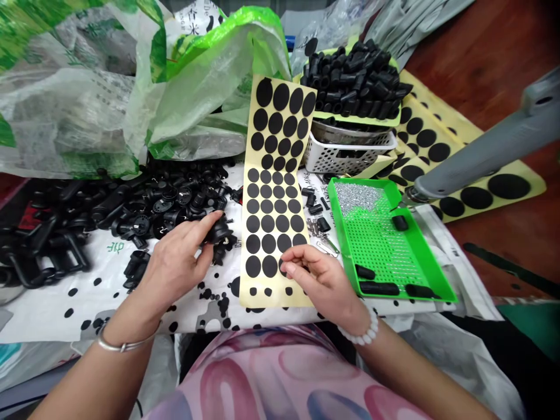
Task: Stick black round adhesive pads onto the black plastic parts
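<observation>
At far left, a heap of black plastic parts lies on a white printed sheet dotted with loose black spots, spread out flat so that pieces can be picked from it. Behind it, large plastic bags slump against the back of the bench. The left hand, a metal bangle at its wrist, is curled closed around one black plastic piece, with the thumb and fingers gripping it just above the heap, next to the sticker sheet. That sheet is a long cream strip of round black stickers lying in the middle, within easy reach of both hands. The right hand, a white bead bracelet at its wrist, is half closed, its fingertips pressed at a sticker near the strip's lower end; whether they have hold of it, I cannot tell. To the right sits a green perforated tray holding silver granules and a few black pieces. Beyond it are a white basket, a pile of black tubes, more sticker sheets and a grey tool.
</observation>
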